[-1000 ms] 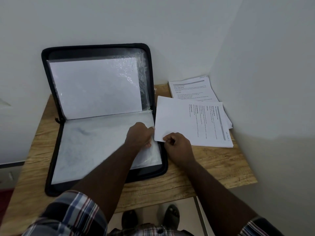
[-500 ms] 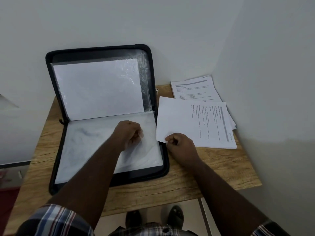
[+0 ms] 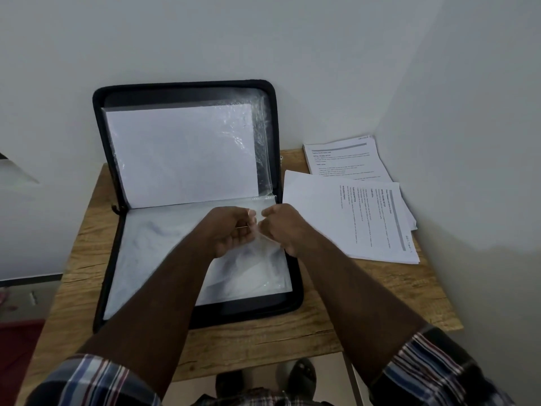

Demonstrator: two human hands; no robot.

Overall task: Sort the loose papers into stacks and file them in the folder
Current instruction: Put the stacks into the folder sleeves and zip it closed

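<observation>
Open on the counter [image 3: 292, 341]: the folder [image 3: 187, 92], lid leaning on the wall, a sheet already in its upper sleeve. Over the lower clear sleeve [image 3: 164, 244], left hand [image 3: 231, 232] and right hand [image 3: 281, 227] nearly touching, each grip pinched on the plastic at its right-hand edge, probably parting the mouth. Just right of the folder, nearest the right hand: the loose papers [image 3: 345, 218], long axis running away from the body, overlapping a second stack [image 3: 345, 159] behind.
</observation>
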